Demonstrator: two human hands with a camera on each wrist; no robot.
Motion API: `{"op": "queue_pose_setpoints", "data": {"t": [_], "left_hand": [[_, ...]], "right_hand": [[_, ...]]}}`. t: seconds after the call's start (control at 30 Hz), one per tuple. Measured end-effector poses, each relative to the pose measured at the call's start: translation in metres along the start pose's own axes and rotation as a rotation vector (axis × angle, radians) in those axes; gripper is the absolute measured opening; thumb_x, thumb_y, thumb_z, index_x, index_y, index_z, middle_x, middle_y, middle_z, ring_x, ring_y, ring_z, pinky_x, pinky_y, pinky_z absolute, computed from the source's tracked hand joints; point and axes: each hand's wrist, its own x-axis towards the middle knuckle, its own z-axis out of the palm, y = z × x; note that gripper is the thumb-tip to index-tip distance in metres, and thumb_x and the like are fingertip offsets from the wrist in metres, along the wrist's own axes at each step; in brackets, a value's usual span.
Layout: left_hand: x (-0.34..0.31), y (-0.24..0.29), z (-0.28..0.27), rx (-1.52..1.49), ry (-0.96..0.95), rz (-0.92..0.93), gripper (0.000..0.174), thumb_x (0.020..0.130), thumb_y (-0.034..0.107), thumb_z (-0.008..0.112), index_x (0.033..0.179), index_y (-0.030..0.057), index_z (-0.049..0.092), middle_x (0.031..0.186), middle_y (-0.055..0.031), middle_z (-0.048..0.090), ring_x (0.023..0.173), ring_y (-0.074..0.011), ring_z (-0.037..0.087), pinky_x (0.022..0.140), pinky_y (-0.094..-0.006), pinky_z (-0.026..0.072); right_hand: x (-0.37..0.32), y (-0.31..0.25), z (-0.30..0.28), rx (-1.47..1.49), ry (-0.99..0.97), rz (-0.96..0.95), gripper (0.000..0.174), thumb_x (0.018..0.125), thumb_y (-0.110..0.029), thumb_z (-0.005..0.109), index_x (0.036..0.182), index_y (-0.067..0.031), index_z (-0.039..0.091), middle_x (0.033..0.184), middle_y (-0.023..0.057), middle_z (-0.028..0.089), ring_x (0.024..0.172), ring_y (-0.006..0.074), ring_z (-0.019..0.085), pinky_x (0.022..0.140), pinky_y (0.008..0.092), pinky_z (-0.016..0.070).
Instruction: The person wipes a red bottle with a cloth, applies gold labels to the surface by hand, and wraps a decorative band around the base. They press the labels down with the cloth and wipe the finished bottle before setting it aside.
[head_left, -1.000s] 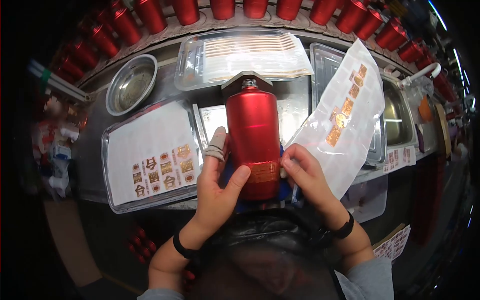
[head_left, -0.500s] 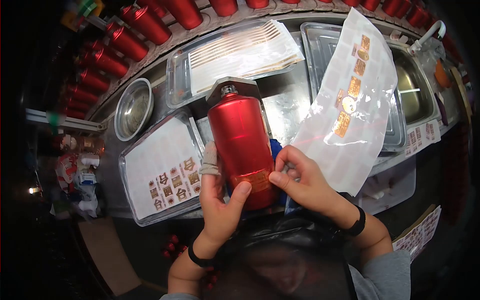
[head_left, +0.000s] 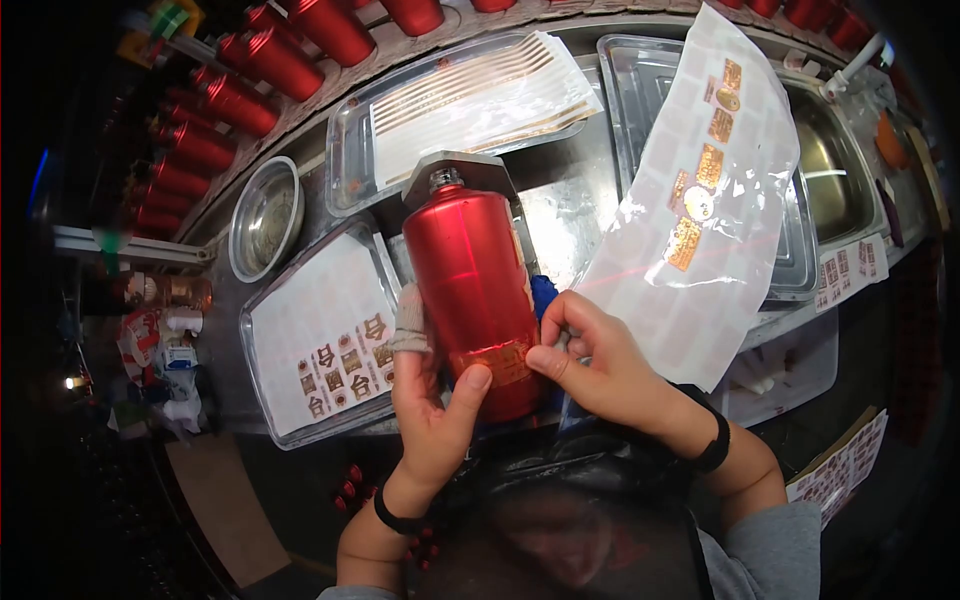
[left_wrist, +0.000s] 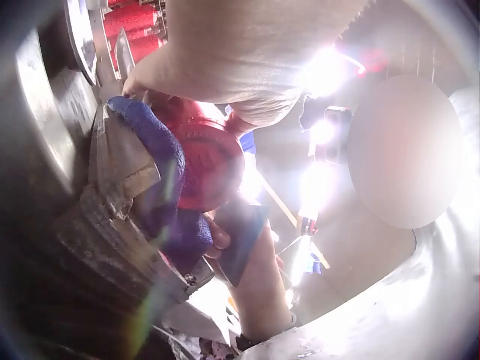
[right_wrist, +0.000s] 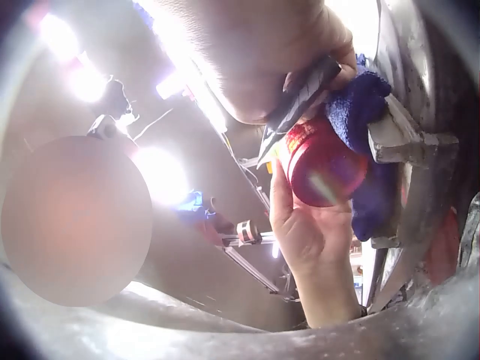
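A glossy red bottle lies with its open neck away from me, near a grey angular rest. My left hand holds its left side, thumb on the front; beige wrapping covers one finger. A gold label runs across the bottle near its base. At that label's right end are the thumb and forefinger of my right hand. The right wrist view shows a dark, flat, pointed blade-like piece held in that hand. Blue cloth lies beside the bottle. The left wrist view shows the bottle's round base.
On the left, a tray carries a sheet of gold labels; a metal bowl stands behind it. Striped strips lie on the back tray. A large clear label sheet covers the right tray, beside a sink. Red bottles line the back.
The head view has turned, so the bottle now slants and sits further left in it. My right thumb has come onto the label's right end. The left hand keeps its hold.
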Motion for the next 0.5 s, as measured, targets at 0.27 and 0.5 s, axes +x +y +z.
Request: {"op": "queue_pose_setpoints", "data": {"t": [0.27, 0.5], "left_hand": [[-0.0005, -0.0021, -0.0003, -0.008, 0.0, 0.035, 0.083, 0.091, 0.012, 0.066, 0.153, -0.0076, 0.014, 0.155, -0.021, 0.03, 0.141, -0.027, 0.036, 0.115, -0.0379, 0.0285], [-0.0008, -0.004, -0.0026, -0.002, -0.008, 0.039, 0.083, 0.091, 0.011, 0.066, 0.153, -0.0079, 0.014, 0.155, -0.021, 0.03, 0.14, -0.0265, 0.036, 0.115, -0.0374, 0.0291]], "right_hand": [[0.0017, 0.0007, 0.0031, -0.05, 0.012, -0.013, 0.022, 0.094, -0.023, 0.067, 0.09, -0.0071, 0.052, 0.071, -0.0058, 0.045, 0.057, 0.0005, 0.033, 0.05, 0.0198, 0.0277], [0.0055, 0.0024, 0.0026, 0.158, 0.008, 0.054, 0.026, 0.092, -0.026, 0.07, 0.086, -0.0075, 0.052, 0.071, -0.0071, 0.045, 0.058, 0.0002, 0.032, 0.051, 0.0193, 0.0278]]}}
